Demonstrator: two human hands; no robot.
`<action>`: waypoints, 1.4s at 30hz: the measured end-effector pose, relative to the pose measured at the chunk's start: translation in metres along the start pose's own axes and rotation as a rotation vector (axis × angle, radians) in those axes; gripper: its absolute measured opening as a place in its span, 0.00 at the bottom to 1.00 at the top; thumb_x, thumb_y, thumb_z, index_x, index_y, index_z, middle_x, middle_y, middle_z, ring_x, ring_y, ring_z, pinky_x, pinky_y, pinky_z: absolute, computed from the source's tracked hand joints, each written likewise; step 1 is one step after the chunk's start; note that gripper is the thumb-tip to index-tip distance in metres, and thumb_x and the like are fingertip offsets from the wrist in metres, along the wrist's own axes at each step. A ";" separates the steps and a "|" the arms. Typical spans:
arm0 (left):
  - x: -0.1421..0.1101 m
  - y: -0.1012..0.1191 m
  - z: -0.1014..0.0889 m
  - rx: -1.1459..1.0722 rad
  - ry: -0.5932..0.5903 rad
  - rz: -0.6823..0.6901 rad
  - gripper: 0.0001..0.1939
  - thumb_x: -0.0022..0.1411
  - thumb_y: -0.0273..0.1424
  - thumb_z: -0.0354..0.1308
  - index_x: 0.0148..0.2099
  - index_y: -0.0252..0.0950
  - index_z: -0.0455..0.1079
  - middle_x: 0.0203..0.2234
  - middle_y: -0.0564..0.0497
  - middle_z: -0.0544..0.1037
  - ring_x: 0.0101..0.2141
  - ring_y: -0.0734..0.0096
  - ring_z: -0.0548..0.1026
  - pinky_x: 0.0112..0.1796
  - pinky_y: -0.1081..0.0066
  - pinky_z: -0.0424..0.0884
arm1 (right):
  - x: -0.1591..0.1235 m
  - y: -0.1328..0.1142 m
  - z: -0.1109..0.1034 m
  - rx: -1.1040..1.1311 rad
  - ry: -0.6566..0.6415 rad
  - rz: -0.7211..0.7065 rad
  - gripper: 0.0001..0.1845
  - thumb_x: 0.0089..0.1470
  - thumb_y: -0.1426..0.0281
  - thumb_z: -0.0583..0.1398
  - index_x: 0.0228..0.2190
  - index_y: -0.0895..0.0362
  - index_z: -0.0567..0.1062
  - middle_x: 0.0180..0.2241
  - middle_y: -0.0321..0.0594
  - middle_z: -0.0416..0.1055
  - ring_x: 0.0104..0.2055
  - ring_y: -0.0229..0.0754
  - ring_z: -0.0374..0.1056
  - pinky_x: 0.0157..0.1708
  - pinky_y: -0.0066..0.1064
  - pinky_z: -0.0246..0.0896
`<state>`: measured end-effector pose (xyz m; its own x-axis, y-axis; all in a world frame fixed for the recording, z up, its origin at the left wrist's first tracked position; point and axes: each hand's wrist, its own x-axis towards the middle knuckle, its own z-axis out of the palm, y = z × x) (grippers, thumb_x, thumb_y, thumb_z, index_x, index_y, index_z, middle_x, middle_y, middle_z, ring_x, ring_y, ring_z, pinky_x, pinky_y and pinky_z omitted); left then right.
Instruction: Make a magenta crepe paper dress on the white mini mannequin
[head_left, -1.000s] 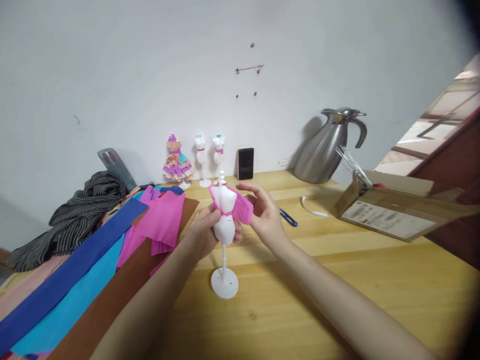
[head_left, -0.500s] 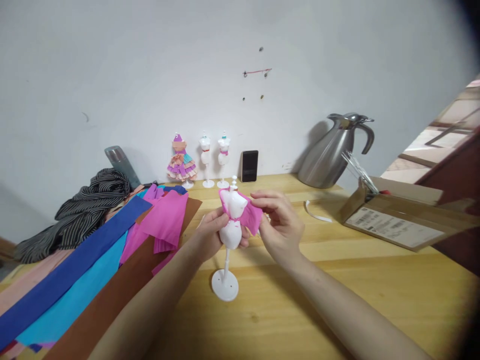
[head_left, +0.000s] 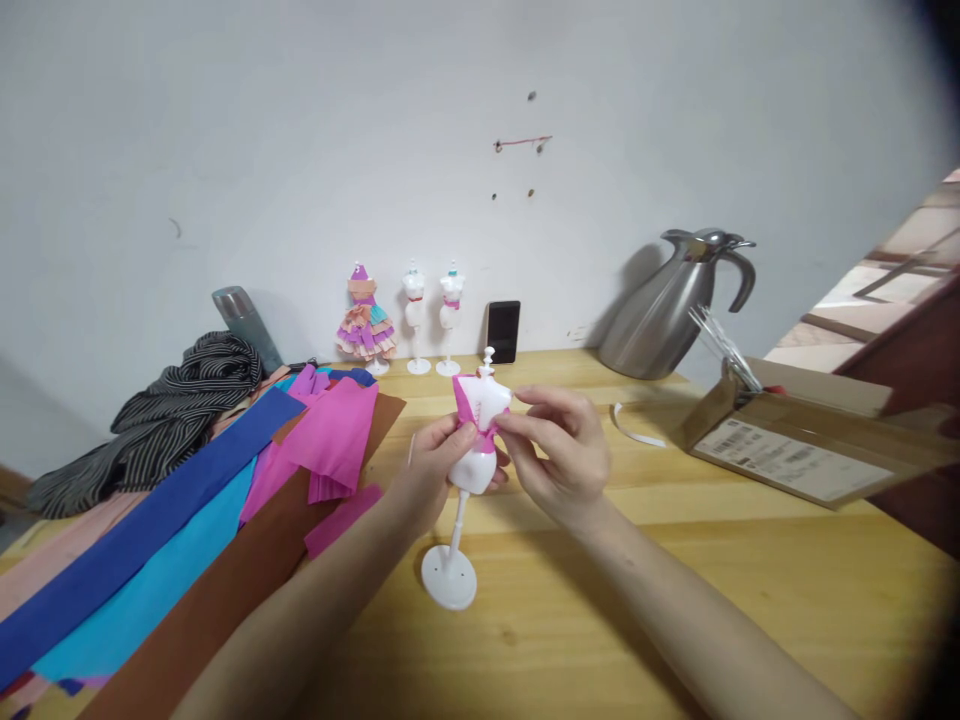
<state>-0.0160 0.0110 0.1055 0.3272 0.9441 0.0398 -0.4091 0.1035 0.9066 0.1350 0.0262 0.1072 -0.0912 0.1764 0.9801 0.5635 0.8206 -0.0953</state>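
Observation:
A small white mannequin point(head_left: 481, 440) on a thin stand with a round base point(head_left: 448, 577) is tilted slightly right on the wooden table point(head_left: 675, 560). Pink crepe paper point(head_left: 469, 412) is wrapped around its bust. My left hand point(head_left: 429, 472) grips the mannequin's waist, thumb pressing the pink paper at the left side. My right hand point(head_left: 559, 450) pinches the pink paper against the mannequin's right side, fingers curled together.
Crepe paper strips in blue point(head_left: 142, 530), cyan, brown and pink point(head_left: 330, 435) lie at the left, beside a striped cloth point(head_left: 165, 410). At the wall stand a dressed mannequin point(head_left: 364, 322), two bare ones point(head_left: 431, 315), a phone point(head_left: 502, 330) and a steel jug point(head_left: 667, 305). A cardboard box point(head_left: 795, 440) sits right.
The loose pink paper flap on the right has been folded in against the mannequin's body. My right hand closed in to the torso, and the mannequin shifted slightly right.

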 end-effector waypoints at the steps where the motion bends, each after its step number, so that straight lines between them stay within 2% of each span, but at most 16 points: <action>1: -0.001 -0.001 0.001 0.013 0.012 0.017 0.22 0.56 0.44 0.62 0.41 0.29 0.71 0.25 0.46 0.78 0.25 0.67 0.77 0.25 0.72 0.70 | 0.000 0.000 0.001 -0.004 -0.001 -0.001 0.12 0.53 0.79 0.61 0.36 0.51 0.77 0.41 0.44 0.69 0.33 0.40 0.68 0.26 0.32 0.70; 3: -0.002 -0.002 0.001 0.043 0.024 0.038 0.21 0.58 0.43 0.60 0.43 0.28 0.71 0.27 0.45 0.78 0.25 0.67 0.77 0.26 0.72 0.70 | -0.001 0.001 0.001 0.001 0.001 -0.007 0.11 0.53 0.79 0.61 0.36 0.52 0.77 0.41 0.44 0.69 0.35 0.41 0.69 0.28 0.33 0.71; 6: -0.003 -0.001 0.002 0.067 0.027 0.040 0.21 0.59 0.43 0.59 0.43 0.28 0.71 0.27 0.45 0.78 0.24 0.69 0.76 0.26 0.73 0.70 | 0.000 0.002 0.002 0.038 0.002 -0.013 0.11 0.53 0.80 0.61 0.35 0.53 0.77 0.42 0.44 0.68 0.33 0.39 0.68 0.27 0.32 0.70; 14: -0.007 0.007 0.006 0.103 0.118 -0.004 0.18 0.57 0.42 0.61 0.36 0.29 0.70 0.24 0.48 0.76 0.23 0.71 0.75 0.27 0.72 0.72 | -0.001 0.003 0.003 0.095 -0.065 -0.015 0.11 0.52 0.81 0.61 0.34 0.55 0.77 0.43 0.45 0.68 0.29 0.37 0.64 0.26 0.32 0.68; 18: -0.006 0.006 0.008 0.133 0.156 -0.036 0.20 0.55 0.45 0.61 0.36 0.30 0.70 0.24 0.48 0.75 0.23 0.70 0.74 0.26 0.71 0.73 | -0.004 0.003 0.005 0.094 -0.094 0.021 0.10 0.53 0.79 0.61 0.35 0.54 0.77 0.43 0.45 0.67 0.30 0.38 0.66 0.28 0.34 0.70; 22: -0.004 0.005 0.007 0.118 0.130 -0.040 0.22 0.55 0.46 0.61 0.38 0.29 0.71 0.24 0.48 0.75 0.24 0.70 0.74 0.26 0.71 0.72 | -0.004 0.004 0.006 0.099 -0.109 0.038 0.10 0.53 0.79 0.61 0.35 0.54 0.77 0.43 0.46 0.68 0.31 0.39 0.67 0.29 0.35 0.70; 26: -0.002 0.008 0.005 0.005 0.069 -0.046 0.17 0.55 0.40 0.62 0.38 0.29 0.72 0.27 0.47 0.76 0.27 0.68 0.75 0.28 0.71 0.72 | -0.001 0.005 0.005 0.095 -0.110 0.047 0.09 0.53 0.79 0.60 0.34 0.54 0.78 0.43 0.46 0.69 0.29 0.38 0.66 0.28 0.35 0.69; 30: -0.002 0.009 0.005 0.006 0.097 -0.053 0.15 0.54 0.38 0.62 0.36 0.29 0.72 0.27 0.47 0.76 0.28 0.68 0.76 0.30 0.71 0.72 | 0.001 0.006 0.004 0.100 -0.137 0.046 0.09 0.54 0.78 0.60 0.35 0.55 0.78 0.43 0.46 0.68 0.29 0.37 0.66 0.27 0.34 0.69; 36: -0.001 0.005 0.004 -0.006 0.099 -0.036 0.16 0.54 0.40 0.63 0.38 0.30 0.73 0.29 0.47 0.76 0.29 0.68 0.75 0.32 0.70 0.72 | 0.002 0.012 0.002 0.103 -0.155 0.011 0.12 0.53 0.79 0.61 0.40 0.54 0.76 0.46 0.47 0.68 0.34 0.40 0.69 0.29 0.34 0.71; 42: -0.001 0.005 0.005 -0.021 0.083 -0.018 0.16 0.55 0.41 0.62 0.37 0.31 0.73 0.28 0.49 0.75 0.29 0.69 0.75 0.31 0.71 0.72 | 0.002 0.015 0.000 0.070 -0.216 -0.058 0.10 0.54 0.79 0.60 0.37 0.55 0.76 0.47 0.48 0.68 0.29 0.37 0.65 0.29 0.34 0.69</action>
<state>-0.0139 0.0093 0.1124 0.2633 0.9646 -0.0119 -0.4216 0.1262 0.8979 0.1432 0.0384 0.1074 -0.2999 0.2335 0.9249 0.4942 0.8674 -0.0588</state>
